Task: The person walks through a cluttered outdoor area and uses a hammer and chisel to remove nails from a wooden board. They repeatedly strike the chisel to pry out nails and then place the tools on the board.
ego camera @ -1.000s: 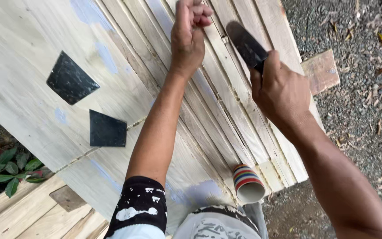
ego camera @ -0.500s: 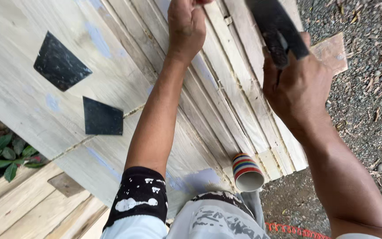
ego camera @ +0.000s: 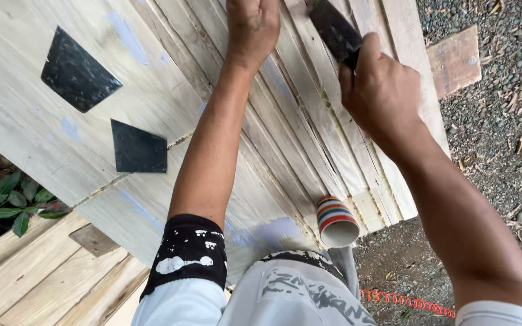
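My right hand (ego camera: pixel 382 90) grips a dark flat-bladed scraper (ego camera: pixel 333 27), its blade laid against a groove of the pale wooden panel (ego camera: pixel 43 145). My left hand (ego camera: pixel 252 27) is a closed fist pressed on the slats at the top of the view, just left of the blade; what it holds, if anything, is hidden. Both forearms reach forward over the panel.
Two dark flat blades (ego camera: pixel 77 69) (ego camera: pixel 138 148) lie on the panel's left part. A striped tube (ego camera: pixel 333 220) stands at its lower edge. Gravel (ego camera: pixel 502 139) with a wood offcut (ego camera: pixel 454 60) lies right, an orange coiled cord (ego camera: pixel 406 300) below, planks (ego camera: pixel 43 278) and leaves (ego camera: pixel 1 199) lower left.
My right hand has moved the scraper up along the groove and then slightly back down and left. My left fist has stayed on the slats while the view shifted.
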